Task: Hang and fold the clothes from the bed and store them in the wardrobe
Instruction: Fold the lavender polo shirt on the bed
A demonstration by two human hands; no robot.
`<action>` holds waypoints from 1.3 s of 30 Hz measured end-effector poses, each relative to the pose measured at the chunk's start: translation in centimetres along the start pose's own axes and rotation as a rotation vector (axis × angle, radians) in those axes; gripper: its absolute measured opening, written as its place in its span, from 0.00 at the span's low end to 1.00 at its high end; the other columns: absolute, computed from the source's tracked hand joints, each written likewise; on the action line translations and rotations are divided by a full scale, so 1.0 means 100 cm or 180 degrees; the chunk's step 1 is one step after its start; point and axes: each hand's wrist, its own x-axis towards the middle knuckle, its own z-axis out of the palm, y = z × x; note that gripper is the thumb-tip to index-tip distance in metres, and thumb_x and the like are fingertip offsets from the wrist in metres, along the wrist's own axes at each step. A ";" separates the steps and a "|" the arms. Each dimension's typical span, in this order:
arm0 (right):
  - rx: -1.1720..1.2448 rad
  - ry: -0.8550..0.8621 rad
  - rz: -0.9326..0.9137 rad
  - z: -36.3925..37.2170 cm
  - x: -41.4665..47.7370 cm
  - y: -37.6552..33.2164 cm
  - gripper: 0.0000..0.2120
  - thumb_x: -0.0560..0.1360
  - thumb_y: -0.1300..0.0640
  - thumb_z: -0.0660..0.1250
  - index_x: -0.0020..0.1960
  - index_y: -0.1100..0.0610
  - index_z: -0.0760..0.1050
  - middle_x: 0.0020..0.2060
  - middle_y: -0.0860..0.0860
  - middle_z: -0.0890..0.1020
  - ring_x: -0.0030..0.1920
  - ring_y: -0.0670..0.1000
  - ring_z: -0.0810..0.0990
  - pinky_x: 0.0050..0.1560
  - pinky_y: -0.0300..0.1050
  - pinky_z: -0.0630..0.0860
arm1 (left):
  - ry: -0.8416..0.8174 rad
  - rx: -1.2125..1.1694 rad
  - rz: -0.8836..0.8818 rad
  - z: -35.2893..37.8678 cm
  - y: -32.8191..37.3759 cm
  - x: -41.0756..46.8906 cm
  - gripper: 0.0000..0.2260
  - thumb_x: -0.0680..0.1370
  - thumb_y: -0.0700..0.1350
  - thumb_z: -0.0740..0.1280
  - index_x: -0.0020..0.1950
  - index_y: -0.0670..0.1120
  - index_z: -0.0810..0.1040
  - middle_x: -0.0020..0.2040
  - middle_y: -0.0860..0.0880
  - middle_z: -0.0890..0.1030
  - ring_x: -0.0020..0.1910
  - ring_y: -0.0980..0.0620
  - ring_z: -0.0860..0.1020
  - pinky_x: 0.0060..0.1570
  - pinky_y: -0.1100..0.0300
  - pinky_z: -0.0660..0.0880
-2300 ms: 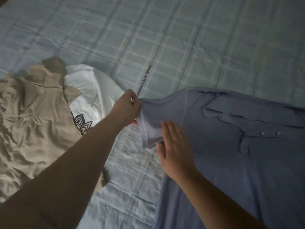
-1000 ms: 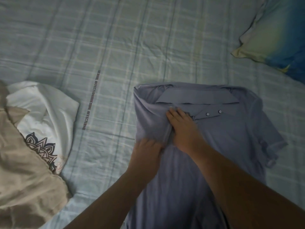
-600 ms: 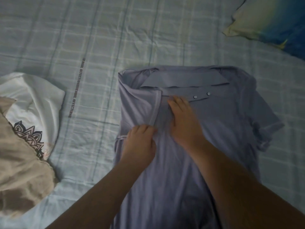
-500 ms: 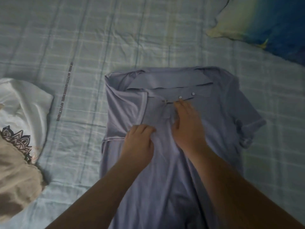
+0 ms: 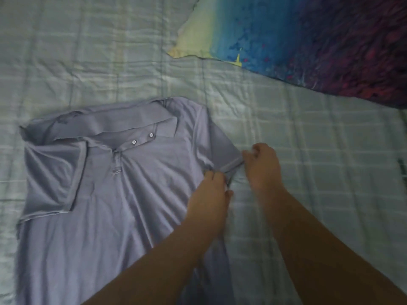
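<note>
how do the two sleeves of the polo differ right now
The left-side sleeve is folded in over the chest of the polo shirt; the right-side sleeve lies spread out onto the bed sheet. No hand touches the left-side sleeve; the right hand pinches the right-side sleeve's hem, and the left hand rests by its underarm. Both are short, lavender, with a stitched cuff.
</note>
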 end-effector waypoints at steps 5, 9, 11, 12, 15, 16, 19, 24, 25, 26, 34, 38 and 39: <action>-0.0449 -0.0401 -0.0233 0.012 0.015 -0.011 0.08 0.75 0.51 0.64 0.49 0.54 0.78 0.50 0.56 0.82 0.53 0.59 0.80 0.50 0.48 0.75 | 0.0128 0.0781 -0.0610 0.027 0.010 0.011 0.17 0.79 0.54 0.66 0.62 0.49 0.67 0.58 0.48 0.73 0.57 0.47 0.77 0.47 0.50 0.76; 0.0057 -0.0438 0.0109 0.000 0.029 -0.009 0.02 0.75 0.56 0.63 0.44 0.53 0.73 0.45 0.57 0.81 0.51 0.61 0.79 0.47 0.45 0.70 | 0.0244 0.0883 -0.0736 0.025 0.012 0.021 0.08 0.79 0.46 0.60 0.58 0.49 0.68 0.56 0.48 0.76 0.53 0.44 0.80 0.40 0.53 0.69; 0.0391 -0.0143 0.0320 -0.015 0.040 -0.002 0.02 0.75 0.58 0.63 0.44 0.54 0.71 0.40 0.54 0.77 0.49 0.60 0.78 0.43 0.43 0.64 | 0.0311 0.0741 -0.0588 0.027 0.023 0.021 0.07 0.76 0.47 0.61 0.54 0.50 0.68 0.53 0.49 0.76 0.50 0.44 0.80 0.39 0.53 0.66; 0.0474 0.0015 0.0327 -0.023 0.045 0.003 0.02 0.76 0.59 0.63 0.44 0.54 0.71 0.39 0.53 0.75 0.47 0.59 0.77 0.42 0.42 0.61 | 0.0330 0.0640 -0.0462 0.031 0.032 0.021 0.07 0.76 0.48 0.62 0.53 0.50 0.68 0.52 0.49 0.76 0.49 0.44 0.80 0.38 0.53 0.67; 0.0536 0.0239 0.0136 -0.040 0.050 0.018 0.01 0.76 0.60 0.64 0.46 0.56 0.73 0.38 0.52 0.76 0.42 0.53 0.73 0.39 0.38 0.59 | 0.0355 0.0596 -0.0171 0.050 0.058 0.022 0.06 0.76 0.47 0.62 0.51 0.50 0.68 0.50 0.48 0.76 0.48 0.43 0.80 0.40 0.50 0.73; 0.0536 0.0225 0.0112 -0.042 0.051 0.022 0.01 0.76 0.60 0.65 0.47 0.57 0.74 0.38 0.52 0.76 0.42 0.51 0.72 0.39 0.37 0.59 | 0.0352 0.0619 -0.0189 0.055 0.062 0.025 0.05 0.77 0.47 0.61 0.52 0.50 0.68 0.51 0.48 0.76 0.49 0.43 0.79 0.41 0.49 0.73; 0.0528 0.0107 0.0093 -0.038 0.056 0.034 0.02 0.76 0.58 0.68 0.46 0.57 0.77 0.39 0.51 0.77 0.42 0.50 0.74 0.39 0.36 0.61 | 0.0266 0.0514 -0.0378 0.063 0.059 0.033 0.04 0.80 0.45 0.60 0.54 0.50 0.67 0.53 0.48 0.75 0.51 0.43 0.78 0.45 0.48 0.73; 0.0340 0.0165 -0.0060 -0.024 0.069 0.037 0.03 0.76 0.57 0.68 0.46 0.57 0.78 0.39 0.50 0.77 0.42 0.49 0.73 0.39 0.37 0.61 | 0.0187 0.0112 -0.0316 0.064 0.047 0.037 0.03 0.80 0.44 0.59 0.52 0.48 0.69 0.52 0.47 0.76 0.49 0.42 0.79 0.46 0.46 0.75; 0.0276 0.0179 -0.0080 -0.023 0.069 0.036 0.04 0.76 0.57 0.68 0.46 0.58 0.78 0.39 0.51 0.77 0.42 0.50 0.73 0.39 0.37 0.60 | 0.0172 0.0023 -0.0298 0.063 0.046 0.036 0.03 0.80 0.45 0.59 0.52 0.48 0.70 0.52 0.47 0.77 0.49 0.42 0.78 0.47 0.46 0.75; 0.0236 0.0196 -0.0088 -0.022 0.070 0.035 0.04 0.76 0.57 0.67 0.46 0.59 0.78 0.40 0.53 0.79 0.42 0.51 0.74 0.40 0.38 0.61 | 0.0196 -0.0084 -0.0284 0.061 0.044 0.036 0.04 0.80 0.45 0.60 0.52 0.48 0.71 0.52 0.47 0.77 0.49 0.43 0.78 0.48 0.47 0.75; 0.0891 0.0008 0.0024 -0.028 0.041 -0.015 0.03 0.76 0.57 0.68 0.43 0.54 0.76 0.32 0.46 0.76 0.33 0.43 0.73 0.36 0.38 0.66 | 0.0492 -0.1534 -0.0536 0.023 0.021 0.021 0.05 0.78 0.47 0.66 0.44 0.55 0.73 0.35 0.56 0.78 0.33 0.61 0.76 0.33 0.71 0.70; 0.1388 -0.0175 -0.0255 -0.012 0.022 -0.072 0.05 0.77 0.57 0.67 0.42 0.56 0.77 0.31 0.47 0.76 0.29 0.40 0.72 0.32 0.31 0.68 | 0.0453 -0.2624 -0.0931 -0.003 -0.004 0.009 0.08 0.79 0.38 0.65 0.47 0.51 0.76 0.34 0.53 0.78 0.27 0.55 0.75 0.30 0.59 0.74; 0.1436 -0.0227 -0.0309 -0.004 0.018 -0.086 0.05 0.77 0.56 0.67 0.43 0.55 0.77 0.31 0.46 0.76 0.30 0.40 0.73 0.34 0.32 0.69 | 0.0471 -0.2839 -0.1023 -0.010 -0.012 0.006 0.08 0.79 0.36 0.64 0.47 0.49 0.76 0.32 0.51 0.78 0.25 0.55 0.74 0.28 0.60 0.73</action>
